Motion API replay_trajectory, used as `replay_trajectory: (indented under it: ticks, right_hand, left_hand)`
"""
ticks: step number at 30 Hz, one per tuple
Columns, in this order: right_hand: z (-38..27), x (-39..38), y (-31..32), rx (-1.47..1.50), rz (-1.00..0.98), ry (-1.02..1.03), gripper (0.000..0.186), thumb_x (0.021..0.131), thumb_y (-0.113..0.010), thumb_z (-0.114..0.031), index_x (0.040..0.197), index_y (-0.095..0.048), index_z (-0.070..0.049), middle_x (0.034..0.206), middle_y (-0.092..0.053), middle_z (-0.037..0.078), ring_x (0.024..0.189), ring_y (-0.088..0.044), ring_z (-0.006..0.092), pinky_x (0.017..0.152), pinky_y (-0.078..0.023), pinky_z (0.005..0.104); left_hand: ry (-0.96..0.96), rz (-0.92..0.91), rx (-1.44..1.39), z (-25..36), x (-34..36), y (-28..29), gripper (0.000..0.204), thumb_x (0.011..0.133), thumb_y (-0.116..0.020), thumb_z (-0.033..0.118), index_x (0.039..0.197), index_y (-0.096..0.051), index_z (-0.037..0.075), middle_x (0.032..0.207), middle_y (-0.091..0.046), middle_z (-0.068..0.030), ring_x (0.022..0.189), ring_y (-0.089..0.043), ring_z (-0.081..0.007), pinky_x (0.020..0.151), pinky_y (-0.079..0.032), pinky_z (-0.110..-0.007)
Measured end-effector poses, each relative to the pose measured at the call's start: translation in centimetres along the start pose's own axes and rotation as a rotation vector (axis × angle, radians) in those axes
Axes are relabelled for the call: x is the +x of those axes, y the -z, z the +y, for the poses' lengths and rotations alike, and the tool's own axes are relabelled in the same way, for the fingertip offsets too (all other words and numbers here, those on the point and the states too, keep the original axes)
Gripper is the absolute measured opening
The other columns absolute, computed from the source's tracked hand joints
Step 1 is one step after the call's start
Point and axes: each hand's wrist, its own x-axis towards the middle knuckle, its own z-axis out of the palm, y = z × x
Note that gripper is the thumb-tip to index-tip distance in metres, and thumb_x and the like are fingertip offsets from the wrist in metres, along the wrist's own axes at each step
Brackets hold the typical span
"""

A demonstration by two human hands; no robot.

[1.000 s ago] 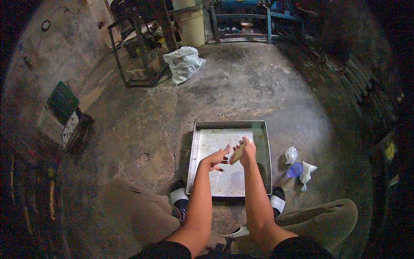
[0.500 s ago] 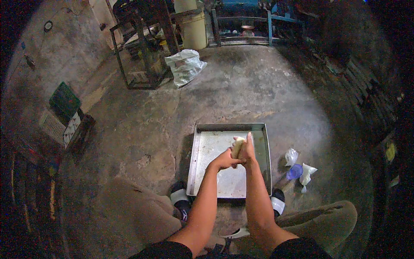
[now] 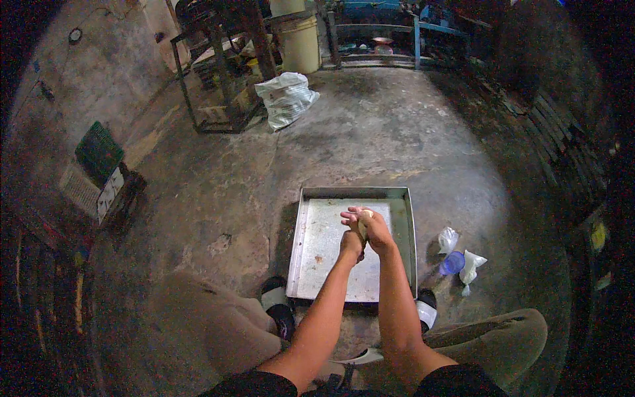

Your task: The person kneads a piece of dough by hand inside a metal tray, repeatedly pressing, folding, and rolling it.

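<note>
A green panel (image 3: 99, 152) stands left; a white sack (image 3: 286, 102) bears marks too blurred to read. The left hand (image 3: 352, 243) and right hand (image 3: 378, 233) press a pale lump (image 3: 364, 227) between them over a metal tray (image 3: 314, 274), beside a purple cup (image 3: 452, 263) and white bags (image 3: 470, 267).

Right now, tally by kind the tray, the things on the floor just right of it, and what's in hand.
Shallow metal tray: 1
Blue translucent cup: 1
Small plastic bags: 2
Pale piece, held and partly hidden: 1
Total: 5
</note>
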Motion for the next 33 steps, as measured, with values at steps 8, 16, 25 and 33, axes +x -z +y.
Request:
replay_trajectory:
  ticks: [8,16,25,33]
  right_hand:
    - [3.1,-0.2,6.3,0.672,0.619,0.035,0.050,0.089,-0.054,-0.053,0.096,-0.048,-0.004,0.067,-0.053,0.003,0.053,-0.050,0.0164,0.055,-0.048,0.0299]
    - [0.3,-0.9,3.6,0.618,0.633,0.004,0.059,0.086,-0.042,-0.069,0.061,-0.035,-0.015,0.049,-0.028,-0.004,0.041,-0.025,0.0133,0.039,-0.023,0.0282]
    - [0.4,0.2,2.8,0.430,0.502,0.010,0.033,0.092,-0.049,-0.044,0.089,-0.051,-0.012,0.056,-0.031,-0.002,0.047,-0.033,0.0159,0.051,-0.041,0.0334]
    - [-1.1,-0.6,2.6,-0.365,-0.204,-0.160,0.068,0.097,-0.041,-0.040,0.146,-0.017,0.000,0.149,-0.028,0.018,0.139,-0.025,0.0307,0.113,-0.020,0.0383]
  left_hand:
    - [0.021,-0.443,0.206,1.8,-1.0,-0.1,0.093,0.078,-0.020,0.085,0.092,-0.066,0.006,0.059,-0.054,-0.0062,0.049,-0.050,-0.0147,0.040,-0.035,-0.034]
    - [0.095,-0.792,0.442,4.7,-3.6,3.0,0.077,0.075,-0.045,0.080,0.096,-0.062,0.008,0.068,-0.052,0.0010,0.050,-0.041,-0.0079,0.045,-0.035,-0.022]
    - [0.007,-0.692,0.163,1.8,-1.4,3.9,0.050,0.076,-0.069,0.059,0.081,-0.053,0.011,0.065,-0.043,0.0055,0.051,-0.038,-0.0059,0.045,-0.033,-0.022]
    - [-0.001,-0.399,-0.641,3.1,-0.3,5.2,0.064,0.093,-0.032,0.060,0.125,-0.047,0.006,0.116,-0.058,-0.0168,0.105,-0.060,-0.0289,0.085,-0.053,-0.040]
